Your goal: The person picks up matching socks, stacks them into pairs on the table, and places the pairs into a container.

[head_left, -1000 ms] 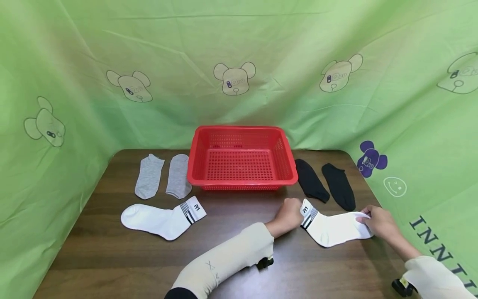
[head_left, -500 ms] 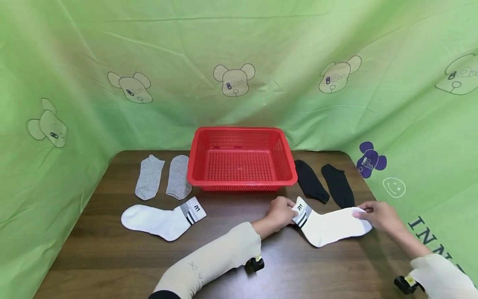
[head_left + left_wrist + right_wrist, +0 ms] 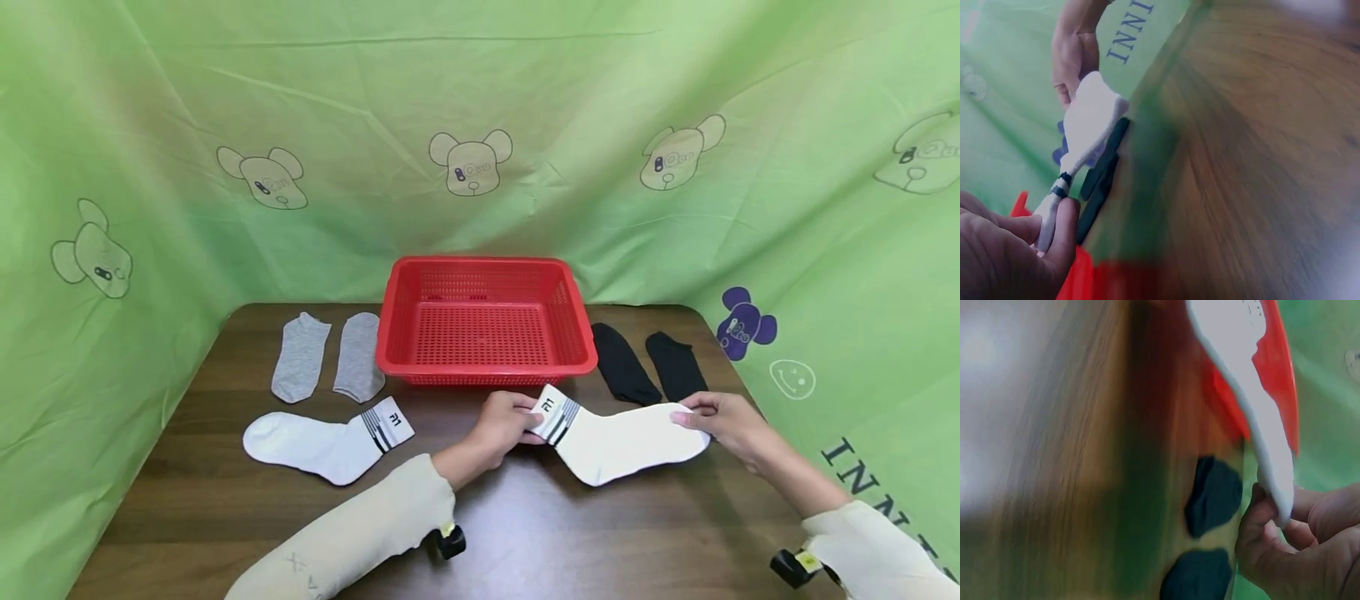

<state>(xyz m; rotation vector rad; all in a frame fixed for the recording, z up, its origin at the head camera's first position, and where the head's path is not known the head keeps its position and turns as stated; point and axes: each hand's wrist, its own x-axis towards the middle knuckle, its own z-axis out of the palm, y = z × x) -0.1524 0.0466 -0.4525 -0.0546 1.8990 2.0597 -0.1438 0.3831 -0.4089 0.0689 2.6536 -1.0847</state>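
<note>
Head feed, biggest first. I have a green printed cloth (image 3: 480, 83) behind and at the sides, and a brown wooden table (image 3: 600, 542) in front of it. A red basket (image 3: 487, 370) sits at the table's far edge, near the middle.

Held white sock (image 3: 626, 442): stretched sideways between the person's two hands, in front of the basket and to its right, cuff toward the left hand, toe toward the right. A second white sock (image 3: 326, 446) lies flat on the left side, its cuff pointing toward the basket.

Left hand (image 3: 501, 425): grasping the cuff; my left wrist feed shows the thumb on one face, fingers on the other. Right hand (image 3: 727, 421): pinching the toe end, thumb against fingers, confirmed on the right wrist feed.

Two black socks (image 3: 625, 362) lie to the basket's right; the near end of the outer one is hidden. Two grey socks (image 3: 300, 358) lie to its left. Smallest: dark stripes (image 3: 562, 423) circling the held cuff, just beside the left fingertips.
</note>
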